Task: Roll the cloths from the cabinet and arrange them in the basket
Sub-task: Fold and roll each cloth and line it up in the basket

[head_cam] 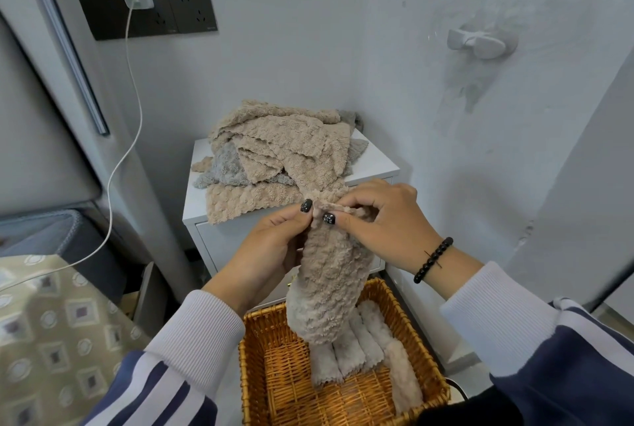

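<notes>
Head view: the task looks partly done. Several rolled cloths (363, 340) already lie side by side in the wicker basket (271, 374), while a heap of unrolled cloths (281, 147) waits on the white cabinet (374, 164). The beige cloth (329, 278) hangs above the basket, its top edge pinched between left hand (271, 250) and right hand (387, 226), not yet rolled.

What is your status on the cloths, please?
Both hands, left and right, pinch beige cloth above basket. Four rolls in basket. Pile waits on cabinet. Nothing blocking.
</notes>
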A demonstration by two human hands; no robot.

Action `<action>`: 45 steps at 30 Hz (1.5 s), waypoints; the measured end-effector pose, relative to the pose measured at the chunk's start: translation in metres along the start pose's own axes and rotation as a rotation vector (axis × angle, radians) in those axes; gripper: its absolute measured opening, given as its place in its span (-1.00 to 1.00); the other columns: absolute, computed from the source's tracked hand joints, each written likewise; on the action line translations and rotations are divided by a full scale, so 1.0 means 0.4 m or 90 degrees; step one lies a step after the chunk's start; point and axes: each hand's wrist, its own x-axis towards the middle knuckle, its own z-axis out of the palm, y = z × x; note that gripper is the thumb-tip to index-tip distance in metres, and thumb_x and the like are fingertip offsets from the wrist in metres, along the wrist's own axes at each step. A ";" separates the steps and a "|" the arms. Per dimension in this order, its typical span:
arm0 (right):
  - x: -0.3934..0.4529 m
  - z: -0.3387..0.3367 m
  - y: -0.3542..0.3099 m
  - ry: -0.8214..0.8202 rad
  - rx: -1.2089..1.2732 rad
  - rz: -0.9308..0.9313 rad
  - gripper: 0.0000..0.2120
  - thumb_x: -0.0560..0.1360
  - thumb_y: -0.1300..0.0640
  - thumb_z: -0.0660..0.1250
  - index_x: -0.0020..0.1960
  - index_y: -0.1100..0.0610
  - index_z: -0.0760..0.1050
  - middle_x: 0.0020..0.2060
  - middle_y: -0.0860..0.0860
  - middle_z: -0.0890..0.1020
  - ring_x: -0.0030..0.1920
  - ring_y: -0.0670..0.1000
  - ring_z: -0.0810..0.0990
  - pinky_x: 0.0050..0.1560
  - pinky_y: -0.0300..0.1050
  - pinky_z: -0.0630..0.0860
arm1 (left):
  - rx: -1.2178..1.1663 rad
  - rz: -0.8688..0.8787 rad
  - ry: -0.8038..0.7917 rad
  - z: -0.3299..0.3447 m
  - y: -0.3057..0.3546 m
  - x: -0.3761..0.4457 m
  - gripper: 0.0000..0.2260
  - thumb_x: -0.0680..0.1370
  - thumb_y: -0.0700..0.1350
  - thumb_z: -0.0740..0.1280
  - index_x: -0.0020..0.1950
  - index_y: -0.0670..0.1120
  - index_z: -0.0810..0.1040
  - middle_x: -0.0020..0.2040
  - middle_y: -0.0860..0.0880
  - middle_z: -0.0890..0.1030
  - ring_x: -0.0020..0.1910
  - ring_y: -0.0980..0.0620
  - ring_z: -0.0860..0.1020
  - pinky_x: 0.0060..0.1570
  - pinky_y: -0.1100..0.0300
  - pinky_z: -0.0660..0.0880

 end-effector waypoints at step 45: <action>-0.021 0.020 0.016 -0.212 0.155 0.114 -0.68 0.39 0.24 0.49 0.07 0.03 0.50 -0.29 -0.14 0.53 -0.38 -0.15 0.50 -0.26 -0.37 0.46 | 0.490 0.173 0.073 -0.082 0.038 -0.041 -0.52 0.34 0.10 0.46 0.24 0.09 0.51 0.11 0.15 0.63 0.12 0.24 0.57 0.17 0.17 0.51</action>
